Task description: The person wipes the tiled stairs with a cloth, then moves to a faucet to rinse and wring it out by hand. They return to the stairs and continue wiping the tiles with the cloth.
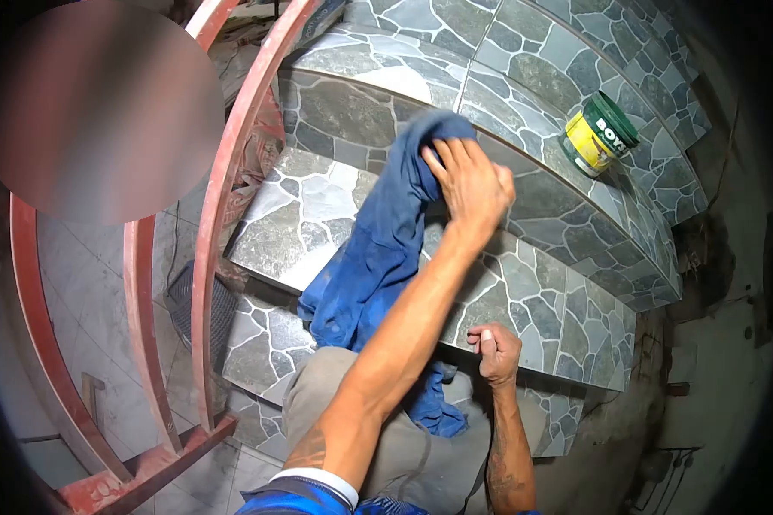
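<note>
Red bars of a railing (204, 283) curve up along the left, with a dark grey basket (201, 302) sitting on the floor behind them. Next comes the blue cloth (376, 236), bunched at its top against the edge of a stone-patterned step (528, 296) and trailing down over the lower step to the grey trousers (316, 384). The left hand (471, 184) holds the cloth's upper end, its fingers bent close together over the folds. Lower and slightly farther right, the right hand (499, 354) is curled into a loose fist; whether anything is inside, I cannot tell. Farthest right, a green bucket (599, 135) with a yellow label stands tilted-looking on the upper step.
</note>
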`<move>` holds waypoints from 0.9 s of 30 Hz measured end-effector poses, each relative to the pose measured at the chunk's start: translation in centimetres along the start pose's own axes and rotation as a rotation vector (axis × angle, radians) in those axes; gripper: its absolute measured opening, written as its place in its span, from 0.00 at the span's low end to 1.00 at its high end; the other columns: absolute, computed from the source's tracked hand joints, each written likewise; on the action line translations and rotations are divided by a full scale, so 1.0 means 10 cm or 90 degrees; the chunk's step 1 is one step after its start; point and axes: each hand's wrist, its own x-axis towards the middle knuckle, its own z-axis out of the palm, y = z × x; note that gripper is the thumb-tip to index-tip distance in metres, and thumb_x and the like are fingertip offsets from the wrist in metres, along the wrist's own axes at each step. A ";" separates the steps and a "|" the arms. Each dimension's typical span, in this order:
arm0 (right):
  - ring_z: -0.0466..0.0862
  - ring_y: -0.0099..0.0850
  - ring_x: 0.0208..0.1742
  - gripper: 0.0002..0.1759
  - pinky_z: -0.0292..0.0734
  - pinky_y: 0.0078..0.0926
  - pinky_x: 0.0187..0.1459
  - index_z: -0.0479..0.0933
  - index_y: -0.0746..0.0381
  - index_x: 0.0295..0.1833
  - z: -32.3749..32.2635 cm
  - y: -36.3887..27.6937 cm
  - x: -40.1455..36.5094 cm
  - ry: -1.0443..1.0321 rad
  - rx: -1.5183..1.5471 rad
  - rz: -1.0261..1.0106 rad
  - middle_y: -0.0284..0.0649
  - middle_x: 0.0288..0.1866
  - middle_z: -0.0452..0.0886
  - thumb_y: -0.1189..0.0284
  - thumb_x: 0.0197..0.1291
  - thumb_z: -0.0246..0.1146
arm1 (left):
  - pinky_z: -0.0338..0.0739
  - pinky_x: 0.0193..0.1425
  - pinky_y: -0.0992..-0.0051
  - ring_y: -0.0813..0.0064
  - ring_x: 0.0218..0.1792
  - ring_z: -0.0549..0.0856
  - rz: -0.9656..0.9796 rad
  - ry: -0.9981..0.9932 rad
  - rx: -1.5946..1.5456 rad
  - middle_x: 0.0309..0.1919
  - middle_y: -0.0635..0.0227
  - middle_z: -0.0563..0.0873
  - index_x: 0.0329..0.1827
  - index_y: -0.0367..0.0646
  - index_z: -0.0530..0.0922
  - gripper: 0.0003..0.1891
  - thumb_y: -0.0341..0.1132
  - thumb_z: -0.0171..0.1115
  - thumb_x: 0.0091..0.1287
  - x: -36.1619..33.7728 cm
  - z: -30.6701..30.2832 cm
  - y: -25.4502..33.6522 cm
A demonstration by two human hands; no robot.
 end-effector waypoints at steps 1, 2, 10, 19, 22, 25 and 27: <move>0.85 0.27 0.26 0.12 0.76 0.24 0.29 0.83 0.68 0.37 0.01 0.02 0.03 0.006 0.003 -0.003 0.41 0.28 0.84 0.75 0.70 0.55 | 0.55 0.75 0.38 0.36 0.62 0.72 -0.013 -0.070 0.006 0.52 0.35 0.77 0.48 0.21 0.76 0.28 0.43 0.61 0.56 -0.12 0.01 0.12; 0.85 0.27 0.26 0.12 0.76 0.24 0.29 0.83 0.67 0.37 0.03 0.05 -0.01 0.009 0.005 -0.002 0.41 0.28 0.84 0.75 0.70 0.55 | 0.56 0.74 0.38 0.36 0.62 0.72 0.002 -0.113 -0.013 0.52 0.35 0.76 0.50 0.21 0.76 0.30 0.44 0.62 0.56 -0.25 0.01 0.20; 0.85 0.28 0.27 0.12 0.76 0.24 0.29 0.82 0.68 0.37 0.00 0.02 0.01 0.004 0.019 0.000 0.42 0.28 0.83 0.76 0.70 0.55 | 0.55 0.74 0.37 0.34 0.61 0.73 -0.025 0.012 0.017 0.50 0.32 0.78 0.44 0.22 0.77 0.27 0.45 0.63 0.58 0.09 0.07 -0.18; 0.86 0.30 0.27 0.11 0.77 0.26 0.30 0.82 0.68 0.36 0.00 0.06 -0.01 0.006 0.030 0.026 0.42 0.28 0.83 0.76 0.69 0.56 | 0.59 0.72 0.38 0.34 0.65 0.71 0.043 -0.051 0.069 0.54 0.32 0.76 0.50 0.20 0.75 0.28 0.40 0.64 0.54 0.00 0.05 -0.21; 0.85 0.30 0.27 0.12 0.77 0.25 0.30 0.82 0.68 0.36 0.03 0.07 0.01 0.021 0.016 0.009 0.42 0.29 0.84 0.75 0.69 0.57 | 0.56 0.74 0.38 0.35 0.65 0.71 0.011 -0.092 0.020 0.54 0.33 0.76 0.50 0.21 0.75 0.28 0.40 0.65 0.54 -0.08 0.00 0.04; 0.86 0.30 0.27 0.12 0.78 0.25 0.30 0.82 0.68 0.37 0.03 0.07 0.00 0.015 0.014 0.014 0.42 0.29 0.84 0.74 0.69 0.57 | 0.58 0.73 0.39 0.36 0.66 0.70 0.037 -0.176 -0.015 0.55 0.34 0.75 0.51 0.21 0.76 0.30 0.42 0.66 0.53 -0.26 0.03 0.15; 0.86 0.30 0.27 0.11 0.78 0.26 0.30 0.83 0.67 0.37 0.00 0.03 0.00 0.008 0.026 0.037 0.42 0.29 0.84 0.74 0.69 0.57 | 0.59 0.72 0.40 0.37 0.64 0.72 0.032 -0.133 0.012 0.55 0.34 0.76 0.51 0.21 0.76 0.29 0.41 0.65 0.54 -0.18 0.02 0.05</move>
